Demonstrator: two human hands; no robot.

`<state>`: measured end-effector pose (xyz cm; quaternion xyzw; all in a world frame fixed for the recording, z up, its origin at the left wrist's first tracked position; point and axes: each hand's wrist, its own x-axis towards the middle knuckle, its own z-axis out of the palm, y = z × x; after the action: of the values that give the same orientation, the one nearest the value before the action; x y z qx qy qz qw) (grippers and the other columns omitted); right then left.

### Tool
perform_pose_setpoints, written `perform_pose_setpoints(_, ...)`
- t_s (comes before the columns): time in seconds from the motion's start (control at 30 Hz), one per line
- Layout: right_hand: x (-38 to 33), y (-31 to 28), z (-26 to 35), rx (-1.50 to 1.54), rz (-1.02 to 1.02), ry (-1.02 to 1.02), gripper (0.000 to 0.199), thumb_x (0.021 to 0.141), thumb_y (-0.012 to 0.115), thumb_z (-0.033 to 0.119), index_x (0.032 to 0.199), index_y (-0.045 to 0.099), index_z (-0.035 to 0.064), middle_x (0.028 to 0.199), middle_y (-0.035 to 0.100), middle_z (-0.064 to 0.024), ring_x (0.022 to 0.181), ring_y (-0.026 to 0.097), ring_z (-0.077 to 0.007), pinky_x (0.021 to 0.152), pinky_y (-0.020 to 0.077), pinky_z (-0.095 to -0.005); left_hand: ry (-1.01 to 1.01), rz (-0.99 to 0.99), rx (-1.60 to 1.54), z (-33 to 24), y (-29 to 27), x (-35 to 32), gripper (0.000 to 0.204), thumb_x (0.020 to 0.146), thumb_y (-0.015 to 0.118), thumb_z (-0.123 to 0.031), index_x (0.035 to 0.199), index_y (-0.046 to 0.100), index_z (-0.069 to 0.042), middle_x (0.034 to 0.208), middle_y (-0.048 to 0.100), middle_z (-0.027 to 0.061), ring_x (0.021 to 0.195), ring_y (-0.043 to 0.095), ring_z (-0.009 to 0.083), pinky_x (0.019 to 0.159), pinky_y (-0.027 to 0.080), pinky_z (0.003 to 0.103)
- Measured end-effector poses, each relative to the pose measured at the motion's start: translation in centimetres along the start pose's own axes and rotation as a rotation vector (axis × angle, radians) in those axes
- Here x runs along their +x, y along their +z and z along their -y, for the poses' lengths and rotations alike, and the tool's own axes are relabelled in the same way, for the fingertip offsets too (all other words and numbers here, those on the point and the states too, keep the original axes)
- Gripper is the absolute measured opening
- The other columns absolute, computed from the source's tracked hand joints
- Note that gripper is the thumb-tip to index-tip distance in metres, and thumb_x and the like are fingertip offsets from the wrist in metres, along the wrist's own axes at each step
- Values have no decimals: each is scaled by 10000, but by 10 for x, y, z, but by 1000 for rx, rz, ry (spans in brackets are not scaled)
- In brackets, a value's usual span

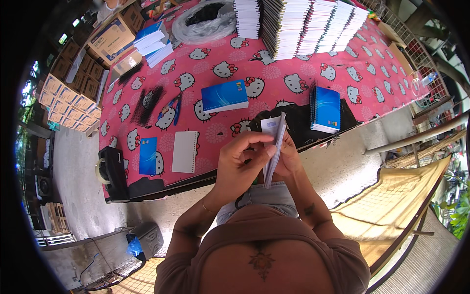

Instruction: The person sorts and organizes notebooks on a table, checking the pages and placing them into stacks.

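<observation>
In front of my body I hold a thin pad of white paper [275, 156], tilted up nearly edge-on, with a small printed patch on its upper leaf. My right hand [290, 159] grips it from behind on the right side. At its left face, my left hand [240, 164] pinches the edge between thumb and bent fingers. Just beyond lies a blue-covered paper block [225, 96] without a spiral. To the right, a blue spiral notebook [325, 109] rests on a black patch [298, 125] of the table. A white punched sheet [184, 152] and a blue cover [148, 156] lie left of my hands.
Black wire spirals [147, 105] and pliers [170, 109] lie on the pink patterned tablecloth [274, 73]. A black tape dispenser [111, 174] stands at the left corner. Tall notebook stacks [293, 29], a plastic-wrapped black coil [205, 24] and blue notebooks [152, 41] sit farther back. Cartons [73, 98] are piled left.
</observation>
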<state>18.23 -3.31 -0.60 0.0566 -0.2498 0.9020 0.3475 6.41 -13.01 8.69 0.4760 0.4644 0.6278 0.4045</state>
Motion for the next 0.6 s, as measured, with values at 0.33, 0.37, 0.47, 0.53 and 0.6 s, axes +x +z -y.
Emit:
perform_pose_setpoints(0.33,0,-12,-6,-106,-37,0,336,920,696,197,1208,609,48,1132,665,-75,1019,643,-173,921,516,-345,69,6,150,-10,1,10,210,927,653,-32,1126,645,35,1131,608,88,987,613,130,801,498,256)
perform_pose_setpoints(0.37,0,-11,-7,-131,-67,-26,335,920,697,189,1210,609,48,1128,666,-71,1009,644,-169,916,515,-342,77,-8,187,-10,1,11,209,925,661,-44,1117,648,37,1120,614,88,975,619,135,785,502,257)
perform_pose_setpoints(0.47,2,-1,-4,-227,-191,-62,317,926,686,159,1210,610,41,1139,672,-72,1026,644,-171,914,512,-342,184,-67,366,-1,-3,11,194,922,674,-57,1082,656,52,1076,630,79,917,636,138,743,508,260)
perform_pose_setpoints(0.53,3,6,-3,-295,-242,-96,313,927,682,146,1211,609,37,1151,675,-79,1044,642,-174,920,511,-347,184,-146,436,8,-7,12,189,927,676,-72,1062,658,59,1041,640,72,887,638,132,742,506,258)
perform_pose_setpoints(0.6,1,9,-3,-328,-267,-119,316,926,682,141,1214,608,34,1162,677,-85,1061,639,-177,928,508,-350,134,-189,402,14,-9,13,189,929,679,-84,1050,661,59,1021,651,66,873,637,125,748,504,256)
